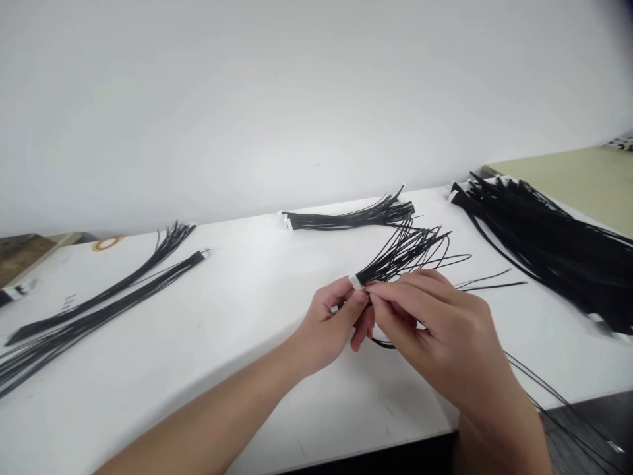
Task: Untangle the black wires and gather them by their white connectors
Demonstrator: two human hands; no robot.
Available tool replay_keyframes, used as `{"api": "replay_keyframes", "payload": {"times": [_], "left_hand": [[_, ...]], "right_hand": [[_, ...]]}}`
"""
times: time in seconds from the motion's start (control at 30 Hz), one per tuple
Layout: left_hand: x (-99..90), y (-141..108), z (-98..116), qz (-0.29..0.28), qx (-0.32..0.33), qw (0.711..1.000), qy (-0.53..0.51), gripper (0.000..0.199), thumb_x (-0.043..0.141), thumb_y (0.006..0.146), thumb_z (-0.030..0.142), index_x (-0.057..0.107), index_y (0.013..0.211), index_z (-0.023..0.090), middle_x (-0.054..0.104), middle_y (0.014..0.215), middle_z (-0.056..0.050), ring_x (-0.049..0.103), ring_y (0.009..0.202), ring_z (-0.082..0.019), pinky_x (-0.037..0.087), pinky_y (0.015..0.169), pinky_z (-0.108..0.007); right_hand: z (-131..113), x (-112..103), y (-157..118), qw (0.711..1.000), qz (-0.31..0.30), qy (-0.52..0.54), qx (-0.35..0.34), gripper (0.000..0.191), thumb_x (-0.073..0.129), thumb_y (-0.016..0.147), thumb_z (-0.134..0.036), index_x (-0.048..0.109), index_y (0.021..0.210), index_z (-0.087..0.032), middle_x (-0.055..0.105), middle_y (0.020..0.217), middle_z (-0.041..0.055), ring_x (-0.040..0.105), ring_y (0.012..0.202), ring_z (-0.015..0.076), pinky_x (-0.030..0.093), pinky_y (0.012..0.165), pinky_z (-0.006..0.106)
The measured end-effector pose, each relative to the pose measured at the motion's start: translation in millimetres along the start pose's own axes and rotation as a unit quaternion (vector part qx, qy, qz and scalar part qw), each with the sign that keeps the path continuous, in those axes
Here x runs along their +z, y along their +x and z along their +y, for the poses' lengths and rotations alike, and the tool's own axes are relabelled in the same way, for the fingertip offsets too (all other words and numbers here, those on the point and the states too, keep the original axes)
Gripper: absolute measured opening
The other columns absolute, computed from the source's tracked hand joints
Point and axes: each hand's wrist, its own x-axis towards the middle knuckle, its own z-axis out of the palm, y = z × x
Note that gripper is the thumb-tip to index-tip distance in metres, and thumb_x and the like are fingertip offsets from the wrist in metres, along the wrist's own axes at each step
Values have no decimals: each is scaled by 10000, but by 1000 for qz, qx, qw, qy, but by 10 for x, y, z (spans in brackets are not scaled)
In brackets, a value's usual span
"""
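A white connector [355, 282] with a bundle of black wires [403, 254] fanning out to the upper right is held above the white table, right of centre. My left hand [336, 320] grips the connector between thumb and fingers. Close against it, my right hand [430, 316] pinches at the connector's lower right edge; the fingertips meet there, and what they pinch is too small to make out. Loose black wires pass behind my right hand and trail past the table's front edge at the lower right.
Two long black wire bundles [109, 300] lie on the white table [237, 297] at the left. Another bundle [346, 219] lies near the wall at the back. A large pile of black cables [554, 244] covers the right side. An orange ring [107, 243] is at the back left.
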Motion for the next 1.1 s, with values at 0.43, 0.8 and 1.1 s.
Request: {"api": "replay_keyframes", "payload": {"times": [0.43, 0.8, 1.1], "left_hand": [[-5, -2, 7, -13, -26, 1000, -12, 274, 445, 909, 405, 518, 805, 161, 539, 661, 34, 465, 434, -28, 471, 610, -245], [-3, 2, 14, -9, -27, 1000, 4, 283, 432, 909, 414, 488, 784, 167, 542, 611, 36, 462, 420, -38, 479, 605, -259], [-3, -2, 8, -8, -32, 999, 10, 330, 434, 897, 457, 478, 766, 158, 542, 621, 21, 460, 429, -45, 435, 551, -234]], "right_hand": [[-18, 5, 13, 998, 12, -12, 54, 85, 549, 816, -111, 598, 809, -179, 601, 674, -38, 494, 558, 60, 400, 595, 219], [-21, 23, 10, 997, 30, -60, 41, 104, 546, 807, -97, 617, 793, -172, 644, 715, -7, 555, 595, 82, 412, 599, 225], [11, 1, -12, 998, 8, -57, 41, 125, 526, 821, -94, 616, 796, -176, 643, 745, 6, 576, 655, 113, 408, 638, 259]]}}
